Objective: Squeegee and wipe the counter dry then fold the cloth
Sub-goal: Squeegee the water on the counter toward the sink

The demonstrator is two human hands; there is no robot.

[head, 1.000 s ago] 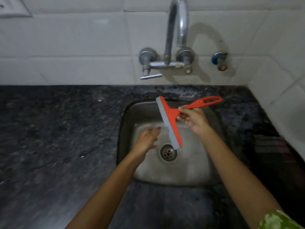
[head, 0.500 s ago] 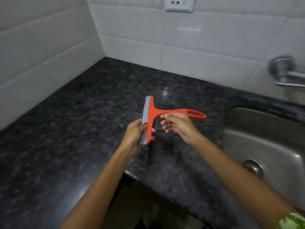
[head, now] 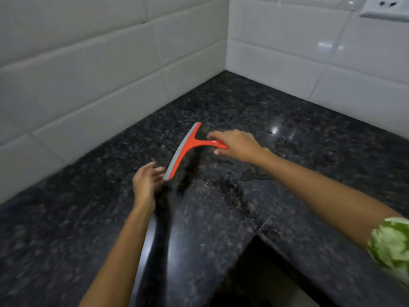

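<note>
An orange squeegee [head: 185, 149] with a grey rubber blade hangs low over the black speckled granite counter [head: 243, 111], close to the corner. My right hand [head: 238, 145] is shut on its handle, blade pointing left toward the wall. My left hand [head: 147, 181] is open, fingers spread, right beside the blade's near end; whether it touches the blade I cannot tell. Wet patches [head: 252, 173] glisten on the counter under my right forearm. No cloth is in view.
White tiled walls [head: 93, 89] meet in a corner behind the counter. A wall socket [head: 385, 7] sits at the top right. The counter's inner edge drops to a dark gap [head: 254, 278] at the bottom.
The view swung left from the sink to the counter corner. My right hand carried the squeegee toward the corner and lowered it. My left hand let go of the blade.
</note>
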